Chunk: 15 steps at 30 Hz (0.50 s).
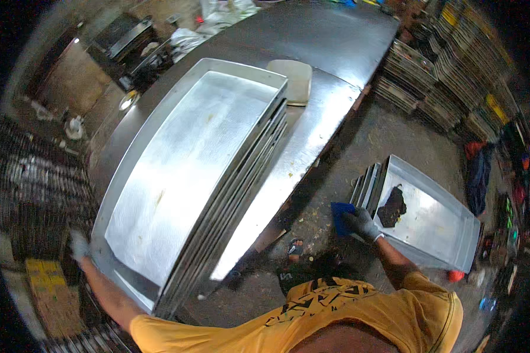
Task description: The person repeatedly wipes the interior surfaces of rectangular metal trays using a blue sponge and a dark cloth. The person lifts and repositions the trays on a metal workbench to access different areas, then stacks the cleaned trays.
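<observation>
A stack of large rectangular metal trays (172,176) stands on a sheet-metal tabletop (331,97). My left hand (79,247), gloved and blurred, is at the outer left side of the stack near its lower end; whether it touches the rim cannot be told. My right hand (363,224), in a grey glove, is shut on a flat blue scraper or plate (342,216). It is beside a second stack of metal trays (437,220) to the right of the table. The top tray there holds a dark, irregular patch (392,207). A pale plastic container (293,81) adjoins the far right corner of the large stack.
Tall stacks of trays or racks (459,66) line the upper right. Rows of stacked metal pieces (39,176) stand at the left, above a cardboard box with yellow tape (53,295). White sacks (194,39) lie beyond the table. Small debris dots the floor (318,220).
</observation>
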### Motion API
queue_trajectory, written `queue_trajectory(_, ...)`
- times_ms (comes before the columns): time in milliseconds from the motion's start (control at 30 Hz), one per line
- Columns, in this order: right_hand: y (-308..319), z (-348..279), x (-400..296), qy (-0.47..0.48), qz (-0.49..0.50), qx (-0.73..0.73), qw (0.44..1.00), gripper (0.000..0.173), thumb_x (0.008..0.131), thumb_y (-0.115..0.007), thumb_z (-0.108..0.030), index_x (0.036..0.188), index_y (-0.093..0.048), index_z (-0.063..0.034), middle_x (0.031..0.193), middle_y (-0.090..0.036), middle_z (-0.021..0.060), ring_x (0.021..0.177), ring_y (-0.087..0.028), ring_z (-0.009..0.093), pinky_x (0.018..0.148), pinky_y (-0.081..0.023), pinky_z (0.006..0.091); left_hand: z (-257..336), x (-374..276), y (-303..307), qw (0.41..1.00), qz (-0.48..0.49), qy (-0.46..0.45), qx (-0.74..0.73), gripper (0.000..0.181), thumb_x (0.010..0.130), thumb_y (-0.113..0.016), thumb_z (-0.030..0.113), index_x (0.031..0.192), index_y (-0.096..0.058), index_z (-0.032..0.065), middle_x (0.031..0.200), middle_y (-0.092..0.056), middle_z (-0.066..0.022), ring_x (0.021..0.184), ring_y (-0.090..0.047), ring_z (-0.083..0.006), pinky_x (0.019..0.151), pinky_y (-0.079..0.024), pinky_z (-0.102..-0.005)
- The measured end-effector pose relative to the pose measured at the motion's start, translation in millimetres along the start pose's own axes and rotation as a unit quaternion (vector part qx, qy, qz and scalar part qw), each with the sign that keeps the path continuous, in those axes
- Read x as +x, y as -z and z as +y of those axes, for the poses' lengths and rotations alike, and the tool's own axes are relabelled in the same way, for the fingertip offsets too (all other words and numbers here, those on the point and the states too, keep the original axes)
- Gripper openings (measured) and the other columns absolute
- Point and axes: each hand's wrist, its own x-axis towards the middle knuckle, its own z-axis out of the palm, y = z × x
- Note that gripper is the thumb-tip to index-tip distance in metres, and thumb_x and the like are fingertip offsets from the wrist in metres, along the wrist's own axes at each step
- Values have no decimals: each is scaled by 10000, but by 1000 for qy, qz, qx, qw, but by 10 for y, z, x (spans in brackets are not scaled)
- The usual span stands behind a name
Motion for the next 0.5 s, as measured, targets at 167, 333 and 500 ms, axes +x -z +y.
queue_trajectory(167, -235, -362, 363, -53, -5, 63, 997, 321, 951, -640, -270, 1047, -652, 35, 862, -692, 94, 731, -639, 168, 685, -524, 345, -86, -493, -808, 954, -121, 61, 266, 711, 961, -406, 584, 1454, -445, 74, 1398, -525, -235, 1249, -518, -423, 1038, -415, -508)
queue_trajectory(333, -237, -1106, 1095, 206, 10, -216, 955, 194, 846, -657, -138, 1021, -672, -55, 972, -677, 160, 896, -658, 359, 813, -528, 439, 2586, -1480, -1369, 939, -40, -339, 40, 494, 969, -589, 207, 1405, -494, -6, 1365, -559, -230, 1282, -528, -353, 1086, -403, -415)
queue_trajectory(500, -130, -1586, 2029, 295, 63, -218, 928, 228, 815, -563, -62, 1010, -671, -14, 969, -688, 192, 919, -654, 384, 870, -512, 432, 4516, -3690, -1908, 842, -162, -509, 71, 687, 875, -708, 331, 1437, -455, 27, 1235, -610, -245, 1138, -595, -362, 973, -468, -441)
